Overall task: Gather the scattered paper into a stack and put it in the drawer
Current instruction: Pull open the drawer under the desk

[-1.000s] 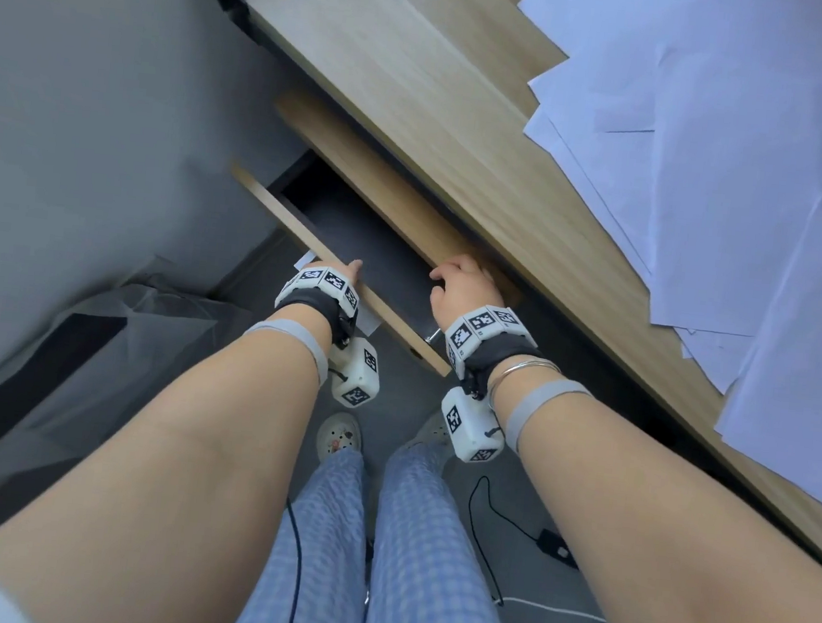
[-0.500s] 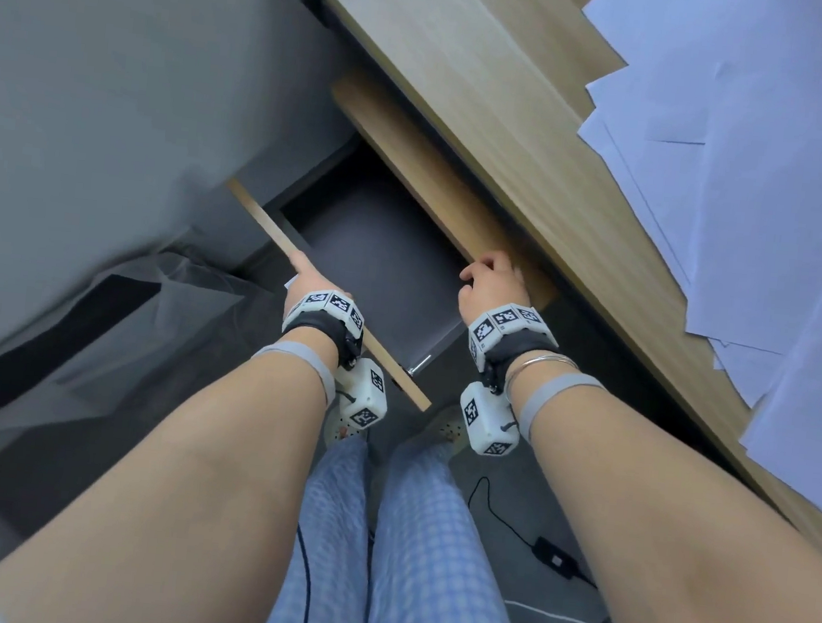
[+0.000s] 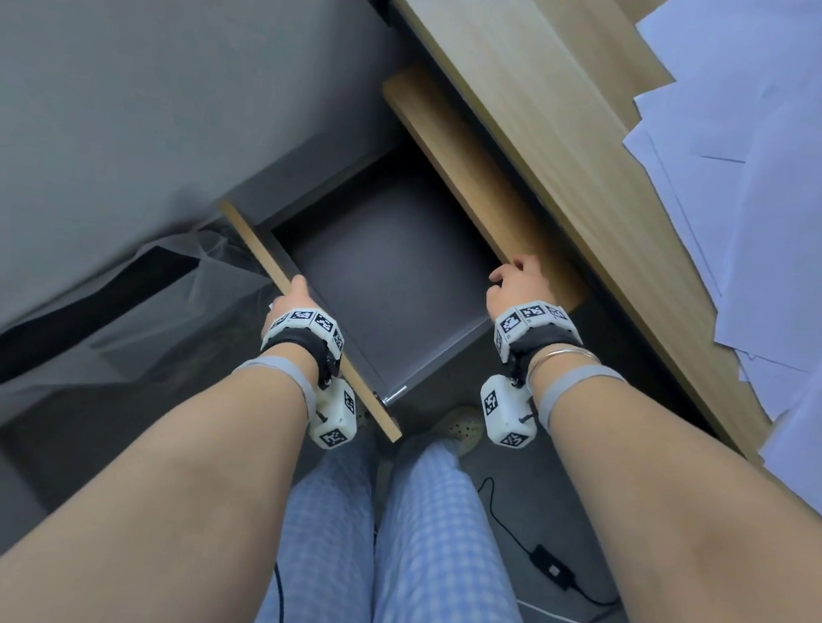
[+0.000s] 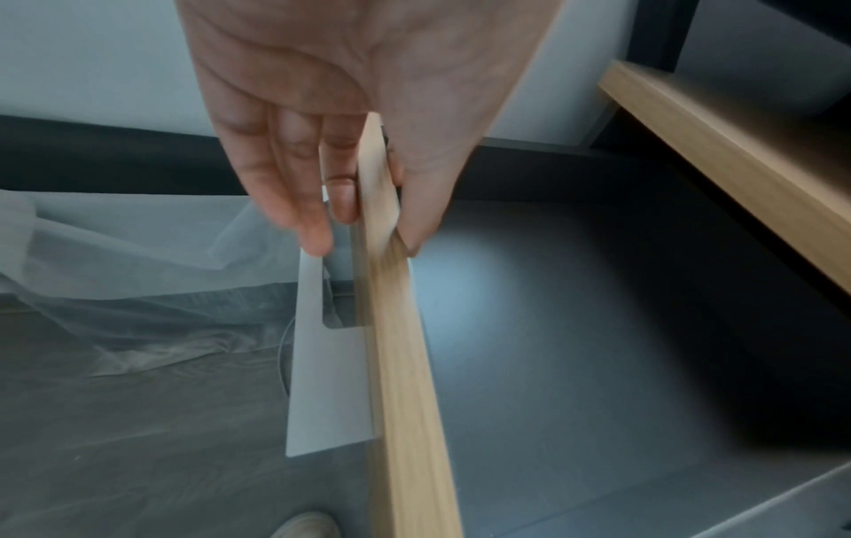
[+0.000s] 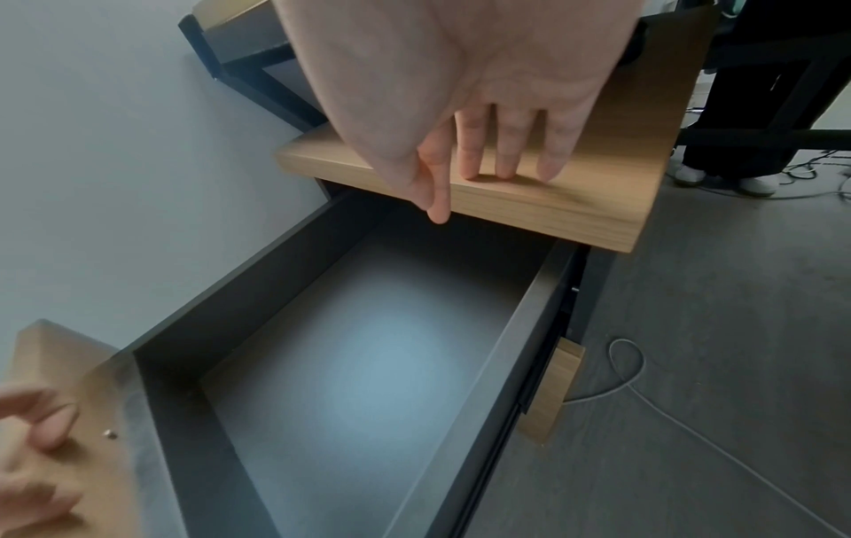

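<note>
Several white paper sheets (image 3: pixel 789 172) lie scattered and overlapping on the wooden desk (image 3: pixel 545 98) at the upper right. Below the desk the drawer (image 3: pixel 392 279) stands pulled out, its dark grey inside bare (image 5: pixel 382 364). My left hand (image 3: pixel 294 300) pinches the top edge of the wooden drawer front (image 4: pixel 400 364), thumb inside and fingers (image 4: pixel 317 233) outside. My right hand (image 3: pixel 517 286) rests with straight fingers (image 5: pixel 506 160) on the wooden panel (image 5: pixel 552 204) above the drawer and holds nothing.
A grey wall (image 3: pixel 120 82) borders the drawer on the left, with clear plastic sheeting (image 3: pixel 98 306) on the floor below it. My legs in blue checked trousers (image 3: pixel 400 561) stand before the drawer. A cable with a black adapter (image 3: pixel 550 568) lies on the grey floor.
The drawer has slid out toward me, drawn by my left hand on its front, so more of its inside shows. My right hand has stayed on the panel above.
</note>
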Action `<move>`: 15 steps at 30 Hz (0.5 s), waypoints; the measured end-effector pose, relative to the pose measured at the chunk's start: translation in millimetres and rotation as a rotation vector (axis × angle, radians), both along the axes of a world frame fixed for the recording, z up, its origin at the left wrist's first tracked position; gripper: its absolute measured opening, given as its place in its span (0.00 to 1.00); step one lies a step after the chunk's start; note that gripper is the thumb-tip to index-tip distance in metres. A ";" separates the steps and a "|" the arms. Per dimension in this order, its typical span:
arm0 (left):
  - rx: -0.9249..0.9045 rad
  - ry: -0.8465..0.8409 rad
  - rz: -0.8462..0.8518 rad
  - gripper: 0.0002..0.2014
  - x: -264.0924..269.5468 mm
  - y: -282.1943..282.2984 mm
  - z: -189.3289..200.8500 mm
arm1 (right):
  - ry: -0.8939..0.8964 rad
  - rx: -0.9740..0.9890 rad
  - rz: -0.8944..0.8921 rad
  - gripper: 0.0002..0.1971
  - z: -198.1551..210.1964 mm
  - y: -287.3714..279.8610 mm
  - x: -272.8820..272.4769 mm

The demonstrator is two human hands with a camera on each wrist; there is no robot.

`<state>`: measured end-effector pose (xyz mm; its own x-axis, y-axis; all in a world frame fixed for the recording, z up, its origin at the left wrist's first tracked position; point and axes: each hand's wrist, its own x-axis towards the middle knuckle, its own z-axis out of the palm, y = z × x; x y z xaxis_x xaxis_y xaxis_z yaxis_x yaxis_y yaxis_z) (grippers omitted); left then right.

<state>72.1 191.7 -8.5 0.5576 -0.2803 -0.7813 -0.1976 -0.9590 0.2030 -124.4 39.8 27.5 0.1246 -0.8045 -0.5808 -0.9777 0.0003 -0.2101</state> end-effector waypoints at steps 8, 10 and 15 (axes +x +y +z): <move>0.043 0.000 0.040 0.22 13.8 35.8 -1.3 | 0.043 -0.007 0.011 0.16 0.7 5.0 9.7; 0.036 -0.003 0.084 0.21 16.8 42.3 -1.8 | 0.042 0.001 -0.009 0.16 0.9 6.3 12.0; -0.009 0.066 0.341 0.08 25.2 56.2 -18.8 | 0.059 0.023 -0.009 0.15 3.0 9.2 15.5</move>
